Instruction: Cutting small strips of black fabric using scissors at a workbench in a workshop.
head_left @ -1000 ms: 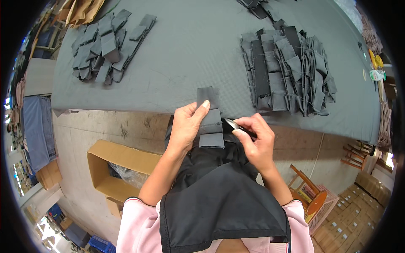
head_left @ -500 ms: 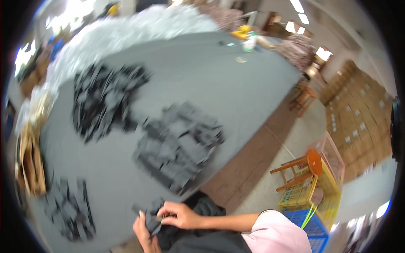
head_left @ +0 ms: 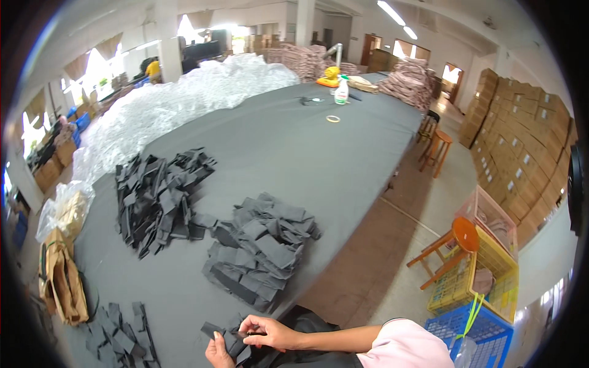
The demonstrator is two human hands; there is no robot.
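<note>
At the lower edge, my left hand (head_left: pixel 219 352) is closed on a small dark grey fabric piece (head_left: pixel 213 330), its thumb pointing up. My right hand (head_left: pixel 268 333) is close beside it, thumb and fingers pinched together over the same fabric. A small dark thing shows between the right fingertips, too small to name. Ahead of my hands lies a loose heap of dark grey fabric pieces (head_left: pixel 270 242). Farther left is a second heap, of darker pieces (head_left: pixel 161 199), and a smaller pile (head_left: pixel 118 336) lies at the near left.
The grey-covered table (head_left: pixel 294 150) carries a tape roll (head_left: pixel 333 119) and spray bottle (head_left: pixel 342 91) at its far end. Clear plastic wrapping (head_left: pixel 178 92) lines the left side. On the right are a wooden stool (head_left: pixel 464 235), a yellow crate (head_left: pixel 453 294), a blue crate (head_left: pixel 491 334) and stacked cartons (head_left: pixel 521 141).
The view has tilted upward, so the table and heaps sit lower in the picture and more of the room shows. Both hands stay close together at the fabric.
</note>
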